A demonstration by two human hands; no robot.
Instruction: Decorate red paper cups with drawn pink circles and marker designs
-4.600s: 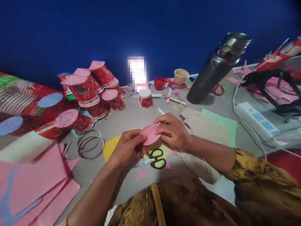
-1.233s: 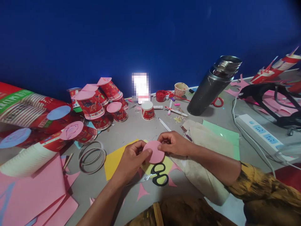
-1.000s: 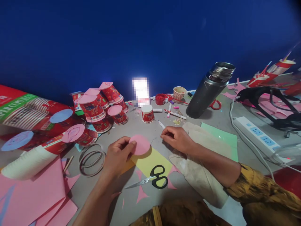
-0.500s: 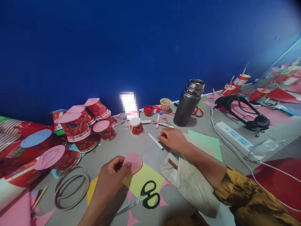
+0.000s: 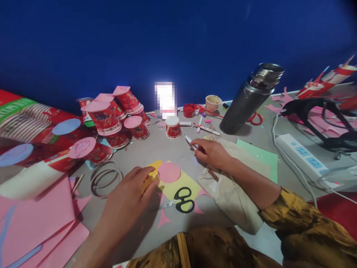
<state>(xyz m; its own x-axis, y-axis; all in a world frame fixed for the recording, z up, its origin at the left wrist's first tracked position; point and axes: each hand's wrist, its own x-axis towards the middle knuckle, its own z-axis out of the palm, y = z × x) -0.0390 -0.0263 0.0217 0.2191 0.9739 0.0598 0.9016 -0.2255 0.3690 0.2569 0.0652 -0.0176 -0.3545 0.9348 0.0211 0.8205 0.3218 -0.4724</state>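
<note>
My left hand [image 5: 136, 190] is open, its thumb and fingers apart beside a pink paper circle [image 5: 169, 172]. The circle lies flat across yellow paper [image 5: 182, 180] and an orange-yellow piece [image 5: 154, 163]. My right hand [image 5: 210, 152] has its fingers closed on a white marker [image 5: 188, 139], whose lower end they hide. Below the circle, black-handled scissors [image 5: 184, 200] rest on the yellow paper among pink scraps [image 5: 164, 217]. A beige cloth [image 5: 237, 201] is under my right forearm.
Stacked red paper cups [image 5: 104, 121] with pink tops stand left; one red cup [image 5: 173, 128] stands mid-table. Tape rings [image 5: 120, 175] lie left of my left hand. A dark flask [image 5: 245, 102], power strip [image 5: 304, 156], cable and black headset [image 5: 292, 119] occupy the right, before a blue wall.
My left hand has let go of the pink circle, which now lies on the paper. My right hand has moved onto the marker and closed on it. The view has shifted.
</note>
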